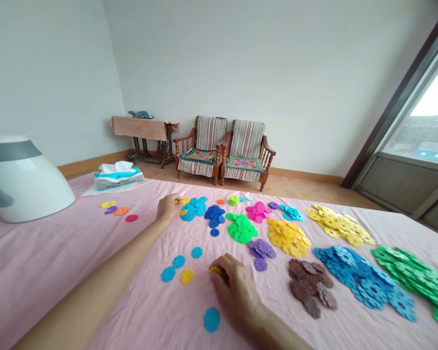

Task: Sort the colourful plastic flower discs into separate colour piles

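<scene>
My left hand [168, 207] is closed at the left side of a light blue pile of notched discs [194, 209], with a bit of yellow disc at its fingertips. Nearer to me, my right hand [235, 287] pinches a yellow disc [215, 270] between thumb and fingers. Left of it lie a loose yellow disc [187, 276] and several light blue discs [178, 261]; another blue disc [212, 320] lies below. Dark blue [215, 215], green [242, 228] and purple [262, 249] piles are beyond my right hand.
Yellow [289, 237], brown [308, 284], blue [365, 277] and green piles [416, 277] spread rightward on the pink cloth [138, 311]. A white kettle [25, 180] and tissue pack [118, 177] stand left. Two chairs [222, 150] are beyond the table.
</scene>
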A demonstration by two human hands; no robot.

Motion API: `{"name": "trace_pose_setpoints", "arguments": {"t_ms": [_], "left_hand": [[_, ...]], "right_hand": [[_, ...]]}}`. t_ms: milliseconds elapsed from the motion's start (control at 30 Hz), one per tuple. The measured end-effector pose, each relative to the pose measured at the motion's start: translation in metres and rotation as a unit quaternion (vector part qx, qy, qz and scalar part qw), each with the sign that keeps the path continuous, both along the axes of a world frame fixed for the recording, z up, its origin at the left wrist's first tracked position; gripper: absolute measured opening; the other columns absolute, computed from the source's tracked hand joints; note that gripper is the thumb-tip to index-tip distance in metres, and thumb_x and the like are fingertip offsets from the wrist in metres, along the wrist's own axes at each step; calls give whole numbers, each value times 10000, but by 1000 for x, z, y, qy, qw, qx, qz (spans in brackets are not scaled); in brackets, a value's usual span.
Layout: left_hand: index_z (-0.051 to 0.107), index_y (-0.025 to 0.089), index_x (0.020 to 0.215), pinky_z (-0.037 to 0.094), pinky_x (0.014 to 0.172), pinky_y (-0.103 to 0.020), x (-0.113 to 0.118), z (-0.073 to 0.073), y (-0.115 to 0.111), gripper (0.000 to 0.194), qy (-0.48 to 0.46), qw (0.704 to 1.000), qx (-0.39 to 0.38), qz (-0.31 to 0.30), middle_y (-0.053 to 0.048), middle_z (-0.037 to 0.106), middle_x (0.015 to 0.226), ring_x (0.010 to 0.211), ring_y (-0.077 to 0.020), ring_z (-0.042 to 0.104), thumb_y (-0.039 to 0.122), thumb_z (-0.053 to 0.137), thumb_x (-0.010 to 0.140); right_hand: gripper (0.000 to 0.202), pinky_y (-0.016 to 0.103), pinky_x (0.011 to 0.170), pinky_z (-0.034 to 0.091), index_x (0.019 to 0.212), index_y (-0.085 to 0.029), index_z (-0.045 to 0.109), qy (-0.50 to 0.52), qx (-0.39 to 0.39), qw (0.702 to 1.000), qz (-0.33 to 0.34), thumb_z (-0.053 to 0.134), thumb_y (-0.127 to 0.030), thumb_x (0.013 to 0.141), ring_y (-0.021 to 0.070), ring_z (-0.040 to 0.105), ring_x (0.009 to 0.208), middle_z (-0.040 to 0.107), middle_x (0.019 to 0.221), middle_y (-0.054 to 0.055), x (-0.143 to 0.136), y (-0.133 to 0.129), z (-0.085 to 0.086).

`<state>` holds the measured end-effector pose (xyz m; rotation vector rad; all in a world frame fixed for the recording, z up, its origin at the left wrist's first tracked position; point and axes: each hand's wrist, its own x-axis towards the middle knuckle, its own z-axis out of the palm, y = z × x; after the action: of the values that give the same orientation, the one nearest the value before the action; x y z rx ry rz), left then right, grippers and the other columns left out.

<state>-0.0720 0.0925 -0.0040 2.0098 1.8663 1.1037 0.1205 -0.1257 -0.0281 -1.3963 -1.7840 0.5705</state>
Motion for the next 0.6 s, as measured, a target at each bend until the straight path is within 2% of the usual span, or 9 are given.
{"name": "trace_pose_setpoints", "arguments": {"t_ms": [100,200,233,300,367,433,500,533,600], "left_hand": [[697,189,724,452,625,-234,3,4,-16,149,-25,996,-14,-86,-25,719,769,717,-188,647,227,565,666],[703,199,687,457,577,-219,11,5,-50,114,-35,981,-38,-186,1,701,684,610,-154,626,256,611,651],[698,199,649,454,567,-213,15,5,-63,95,-36,974,-45,-221,4,694,665,594,-147,619,254,620,647],[709,204,674,441,542,-208,20,6,-86,114,-28,938,-79,-337,-3,688,660,578,-142,606,250,606,680],[730,217,776,443,542,-210,22,7,-97,153,-5,916,-88,-392,-14,701,717,593,-144,605,289,611,711],[732,226,834,456,582,-217,21,7,-92,190,20,928,-57,-367,-24,715,806,647,-151,616,312,587,746],[727,225,821,468,652,-223,15,4,-72,207,59,956,-16,-287,-24,717,841,742,-165,629,283,532,781],[722,228,804,471,683,-225,11,2,-60,213,83,971,5,-225,-14,716,824,756,-164,630,254,512,782],[716,205,866,470,745,-254,3,-6,-37,254,97,980,18,-174,-32,712,868,799,-180,627,178,486,762]], "right_hand": [[152,215,616,343,739,-188,604,12,0,1000,-6,491,-94,776,118,527,694,578,734,-4,0,1,0],[148,219,583,337,734,-187,601,42,1,998,-35,480,-118,785,118,511,651,572,701,-8,1,3,-1],[150,220,573,339,737,-185,600,56,-1,997,-47,472,-131,793,120,507,640,572,694,-6,1,4,-2],[153,222,558,349,740,-179,597,83,-5,994,-66,460,-153,803,126,505,628,574,685,1,3,7,-4],[147,223,550,357,739,-175,594,99,-9,992,-75,461,-167,802,131,508,625,579,682,7,4,9,-5],[139,225,540,359,734,-177,591,103,-12,992,-77,468,-178,798,134,510,618,582,677,9,5,9,-6],[137,226,533,361,735,-180,592,105,-15,991,-78,470,-187,798,136,512,613,585,677,9,4,9,-6],[137,227,531,364,737,-182,594,106,-17,991,-79,471,-189,798,137,515,613,589,679,10,4,8,-7],[141,227,535,372,741,-186,597,109,-12,990,-84,469,-193,800,139,523,622,598,689,11,2,7,-8]]}}
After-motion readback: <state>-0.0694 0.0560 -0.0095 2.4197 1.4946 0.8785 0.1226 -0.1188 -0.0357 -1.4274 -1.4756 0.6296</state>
